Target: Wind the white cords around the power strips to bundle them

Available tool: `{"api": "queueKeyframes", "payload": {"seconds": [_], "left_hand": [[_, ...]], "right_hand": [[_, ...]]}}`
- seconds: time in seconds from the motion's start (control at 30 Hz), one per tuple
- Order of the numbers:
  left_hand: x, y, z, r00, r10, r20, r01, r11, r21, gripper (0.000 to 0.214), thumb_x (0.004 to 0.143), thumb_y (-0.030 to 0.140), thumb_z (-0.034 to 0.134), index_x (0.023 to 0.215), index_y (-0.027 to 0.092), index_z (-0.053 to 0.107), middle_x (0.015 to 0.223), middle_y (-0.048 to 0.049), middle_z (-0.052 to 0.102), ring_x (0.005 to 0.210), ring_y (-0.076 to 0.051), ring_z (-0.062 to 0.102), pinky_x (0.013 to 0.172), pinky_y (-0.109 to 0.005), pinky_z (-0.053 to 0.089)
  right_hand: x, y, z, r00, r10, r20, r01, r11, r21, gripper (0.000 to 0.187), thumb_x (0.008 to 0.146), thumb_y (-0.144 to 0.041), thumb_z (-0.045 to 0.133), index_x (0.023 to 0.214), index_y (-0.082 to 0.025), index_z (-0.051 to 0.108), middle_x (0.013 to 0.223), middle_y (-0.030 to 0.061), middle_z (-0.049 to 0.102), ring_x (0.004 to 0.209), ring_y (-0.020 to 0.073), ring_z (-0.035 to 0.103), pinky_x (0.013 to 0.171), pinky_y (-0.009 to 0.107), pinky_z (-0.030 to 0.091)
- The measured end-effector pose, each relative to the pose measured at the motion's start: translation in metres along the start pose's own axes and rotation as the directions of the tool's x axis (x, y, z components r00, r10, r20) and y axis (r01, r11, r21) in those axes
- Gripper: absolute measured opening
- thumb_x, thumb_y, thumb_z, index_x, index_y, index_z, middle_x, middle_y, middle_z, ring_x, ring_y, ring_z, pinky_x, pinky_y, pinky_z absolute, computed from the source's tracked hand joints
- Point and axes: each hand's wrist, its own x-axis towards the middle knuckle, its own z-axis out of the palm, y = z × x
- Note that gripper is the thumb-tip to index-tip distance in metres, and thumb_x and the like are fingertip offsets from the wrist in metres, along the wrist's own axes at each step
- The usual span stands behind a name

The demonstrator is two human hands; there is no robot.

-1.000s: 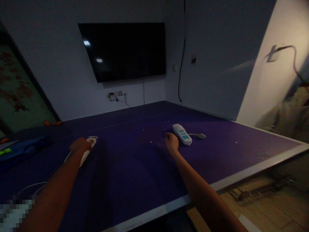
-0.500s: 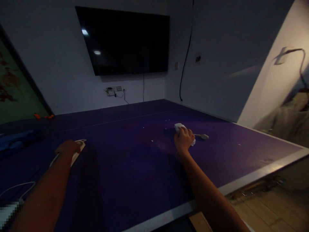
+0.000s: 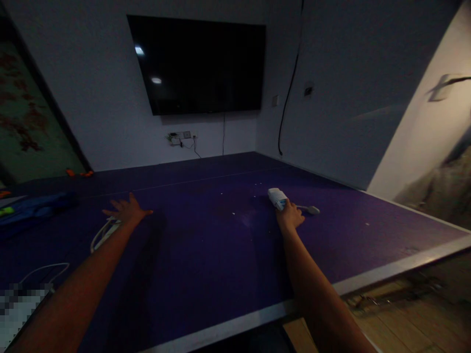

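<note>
My right hand is closed round the near end of a white power strip that lies on the purple table. The strip's cord and grey plug trail to its right. My left hand is spread open, fingers apart, just above the table. A second white power strip with a looped cord lies partly under my left wrist.
A dark television hangs on the far wall above a wall socket. A blue object and small orange pieces lie at the table's left. A white cable loops near the left edge. The table's pale rim borders wooden floor.
My right hand reached forward from beside the power strip and closed on it. My left hand let go of the other strip and opened, fingers spread.
</note>
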Motion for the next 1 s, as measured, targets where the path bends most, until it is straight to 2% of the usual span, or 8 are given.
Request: {"api": "queueKeyframes", "payload": {"seconds": [0.2, 0.37, 0.5, 0.6, 0.7, 0.83, 0.9, 1.0], "left_hand": [[-0.086, 0.051, 0.004, 0.942, 0.231, -0.244, -0.298, 0.909, -0.291, 0.071, 0.078, 0.05, 0.051, 0.136, 0.013, 0.034, 0.139, -0.0188, 0.041, 0.137, -0.036, 0.015, 0.104, -0.062, 0.015], [-0.157, 0.076, 0.017, 0.858, 0.359, -0.368, -0.51, 0.678, -0.529, 0.055, 0.081, 0.045, 0.049, 0.13, 0.022, 0.041, 0.132, -0.011, 0.049, 0.133, -0.027, 0.028, 0.107, -0.048, 0.026], [-0.182, 0.08, 0.03, 0.787, 0.491, -0.372, -0.606, 0.508, -0.612, 0.051, 0.083, 0.047, 0.046, 0.128, 0.023, 0.043, 0.13, -0.0093, 0.051, 0.131, -0.024, 0.033, 0.107, -0.043, 0.029], [-0.182, 0.078, 0.036, 0.865, 0.427, -0.262, -0.448, 0.424, -0.787, 0.053, 0.086, 0.053, 0.037, 0.129, 0.024, 0.041, 0.136, -0.0086, 0.046, 0.13, -0.022, 0.036, 0.108, -0.042, 0.027], [-0.173, 0.075, 0.038, 0.961, 0.274, 0.037, -0.027, 0.226, -0.974, 0.058, 0.09, 0.054, 0.011, 0.134, 0.023, 0.032, 0.138, -0.011, 0.043, 0.124, -0.02, 0.043, 0.103, -0.041, 0.036], [-0.169, 0.075, 0.034, 0.766, 0.494, 0.411, 0.471, 0.003, -0.882, 0.067, 0.087, 0.06, 0.001, 0.132, 0.024, 0.036, 0.124, -0.0117, 0.055, 0.105, -0.02, 0.059, 0.088, -0.039, 0.049], [-0.175, 0.078, 0.032, 0.652, 0.607, 0.453, 0.575, -0.007, -0.818, 0.065, 0.086, 0.064, 0.011, 0.124, 0.023, 0.044, 0.103, -0.0085, 0.063, 0.088, -0.017, 0.063, 0.083, -0.037, 0.051], [-0.189, 0.085, 0.031, 0.591, 0.662, 0.461, 0.677, -0.096, -0.73, 0.054, 0.08, 0.065, 0.04, 0.112, 0.023, 0.052, 0.068, 0.0025, 0.057, 0.056, -0.009, 0.057, 0.071, -0.033, 0.054]], "right_hand": [[-0.003, -0.004, -0.009, 0.999, 0.026, -0.033, -0.024, 0.998, 0.061, 0.056, 0.077, -0.034, 0.057, 0.131, -0.023, 0.046, 0.114, 0.0133, 0.058, 0.103, 0.0311, 0.053, 0.081, 0.042, 0.04], [-0.011, -0.022, -0.03, 0.993, -0.024, -0.115, 0.054, 0.962, 0.266, 0.058, 0.08, -0.038, 0.054, 0.136, -0.028, 0.041, 0.118, 0.0119, 0.056, 0.103, 0.0305, 0.054, 0.082, 0.04, 0.041], [-0.033, -0.052, -0.042, 0.979, -0.2, -0.037, 0.165, 0.68, 0.714, 0.063, 0.081, -0.044, 0.051, 0.139, -0.025, 0.036, 0.122, 0.008, 0.056, 0.106, 0.0252, 0.054, 0.086, 0.034, 0.044], [-0.063, -0.076, -0.043, 0.893, -0.403, 0.199, -0.109, 0.236, 0.966, 0.062, 0.08, -0.049, 0.048, 0.136, -0.023, 0.037, 0.113, 0.0074, 0.061, 0.084, 0.0205, 0.063, 0.07, 0.032, 0.052], [-0.097, -0.095, -0.042, 0.678, -0.606, 0.417, -0.505, 0.029, 0.863, 0.052, 0.084, -0.054, 0.039, 0.121, -0.019, 0.049, 0.098, 0.008, 0.066, 0.068, 0.0188, 0.064, 0.061, 0.033, 0.054], [-0.134, -0.106, -0.037, 0.46, -0.702, 0.544, -0.697, 0.094, 0.711, 0.047, 0.088, -0.05, 0.031, 0.108, -0.016, 0.057, 0.089, 0.009, 0.069, 0.065, 0.0179, 0.065, 0.058, 0.03, 0.053], [-0.145, -0.108, -0.031, 0.412, -0.669, 0.619, -0.729, 0.165, 0.664, 0.049, 0.09, -0.048, 0.029, 0.102, -0.013, 0.061, 0.08, 0.0099, 0.07, 0.063, 0.0176, 0.065, 0.056, 0.027, 0.053], [-0.154, -0.107, -0.02, 0.31, -0.67, 0.675, -0.771, 0.238, 0.591, 0.05, 0.09, -0.047, 0.03, 0.098, -0.01, 0.063, 0.068, 0.0095, 0.069, 0.057, 0.0176, 0.065, 0.055, 0.028, 0.053]]}}
